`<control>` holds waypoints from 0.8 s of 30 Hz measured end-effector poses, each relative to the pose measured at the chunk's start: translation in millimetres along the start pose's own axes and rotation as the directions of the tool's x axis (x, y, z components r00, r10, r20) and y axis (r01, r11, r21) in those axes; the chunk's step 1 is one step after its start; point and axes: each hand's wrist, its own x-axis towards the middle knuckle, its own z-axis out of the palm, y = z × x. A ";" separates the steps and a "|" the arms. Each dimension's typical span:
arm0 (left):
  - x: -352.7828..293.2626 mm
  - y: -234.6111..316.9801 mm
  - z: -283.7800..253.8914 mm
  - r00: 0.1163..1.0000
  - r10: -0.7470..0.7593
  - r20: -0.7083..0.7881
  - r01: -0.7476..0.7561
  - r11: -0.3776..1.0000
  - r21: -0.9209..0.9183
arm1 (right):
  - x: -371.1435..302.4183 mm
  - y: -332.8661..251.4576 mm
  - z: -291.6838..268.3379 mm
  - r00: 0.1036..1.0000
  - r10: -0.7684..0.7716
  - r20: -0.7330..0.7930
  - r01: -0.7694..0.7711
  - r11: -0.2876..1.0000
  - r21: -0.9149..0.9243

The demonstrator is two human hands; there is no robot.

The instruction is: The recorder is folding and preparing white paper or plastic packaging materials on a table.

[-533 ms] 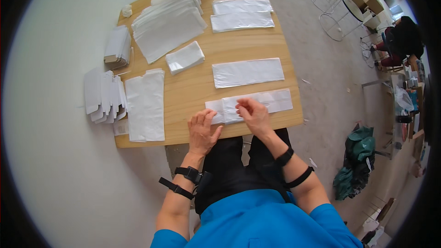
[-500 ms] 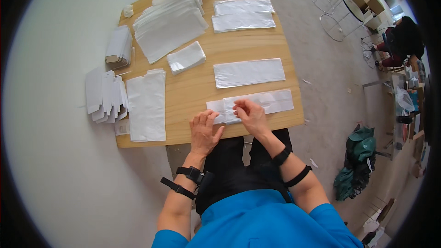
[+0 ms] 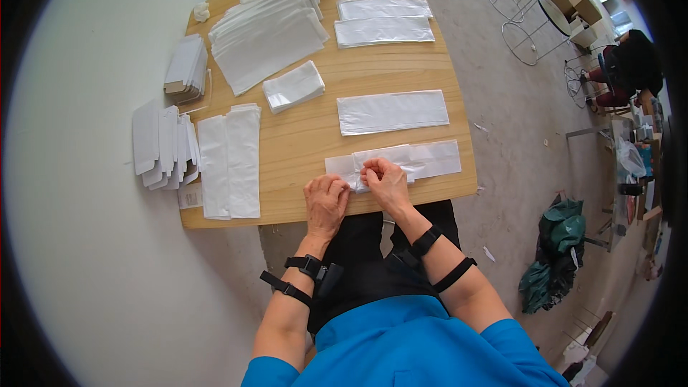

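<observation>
A thin, shiny white plastic bag (image 3: 436, 159), folded into a long strip, lies along the table's near edge with a crumpled part under my hands. My right hand (image 3: 388, 185) has its fingers curled in a pinch over the strip's left half, gripping the film. At the strip's lower left edge, my left hand (image 3: 327, 204) has its fingers bent and drawn together, the tips on the film close to the right hand. Just beyond lies another folded white bag (image 3: 392, 112), flat.
The wooden table (image 3: 294, 150) bears a fanned stack of white sheets (image 3: 269, 39), a small folded packet (image 3: 294, 87), more strips (image 3: 383, 31), sheets at left (image 3: 229, 165) and flat white cartons (image 3: 147, 140). Green and black bags (image 3: 555, 254) lie on the floor; a person (image 3: 631, 64) sits at far right.
My left hand has moved right, closer to my right hand, and its fingers have drawn together. The film under my right hand has shifted and now reaches farther right over the strip.
</observation>
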 end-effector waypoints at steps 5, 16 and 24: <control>-6.0 6.9 11.0 0.868 -0.478 -0.135 0.327 0.755 -0.568 | -1.1 -4.3 0.0 1.000 0.010 0.002 -0.010 1.000 -0.008; 7.2 49.0 20.2 0.676 -0.727 -0.123 0.266 0.396 -0.879 | 1.8 -0.1 -2.8 0.999 -0.023 -0.043 0.023 1.000 -0.016; 22.1 77.5 11.3 0.954 -0.187 -0.234 0.088 0.921 -0.378 | -1.5 -29.9 -31.9 0.997 0.034 -0.074 -0.028 0.997 0.073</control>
